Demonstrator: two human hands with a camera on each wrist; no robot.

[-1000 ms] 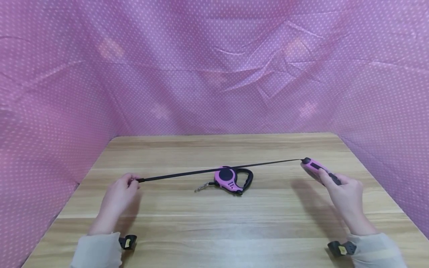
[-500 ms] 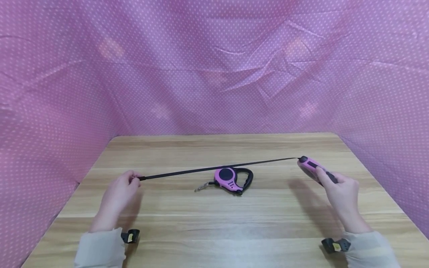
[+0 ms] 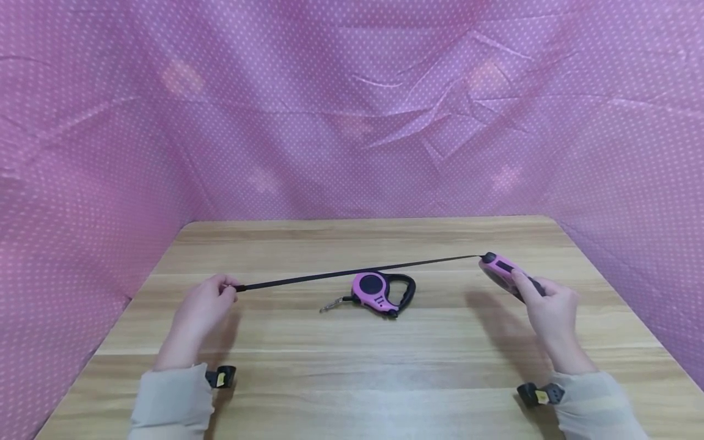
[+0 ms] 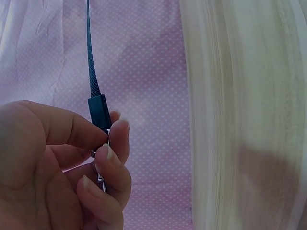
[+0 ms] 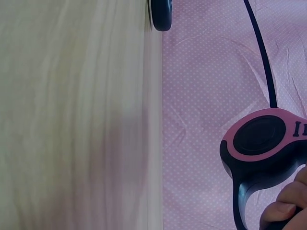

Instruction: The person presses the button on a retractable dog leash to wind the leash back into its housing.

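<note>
Above the table (image 3: 352, 379), a black strap (image 3: 357, 273) is stretched taut between the two hands. At the left, its end is pinched by the left hand (image 3: 200, 308), the thumb and curled fingers (image 4: 112, 158) being closed on the thick black end piece and a bit of metal just below it, as is seen in the left wrist view. From there the strap runs rightward and slightly farther away to a pink leash reel (image 3: 503, 274), which is held off the table by the right hand (image 3: 547, 315). The reel's black handle is gripped by curled fingers; in the right wrist view only two fingertips (image 5: 283, 211) are shown at the lower right, wrapped on the handle, while the strap is seen leaving the reel's round pink and black body.

Under the stretched strap, at the middle of the table, a second reel (image 3: 382, 292) of the same pink and black is laid flat, its handle turned to the right and a short metal clip (image 3: 330, 305) stuck out to its left. It is touched by neither hand. Pale sleeves (image 3: 170, 403) are worn on both forearms, with a small black device strapped at each wrist. Behind and to both sides of the table, a pink dotted cloth (image 3: 352, 110) is hung.
</note>
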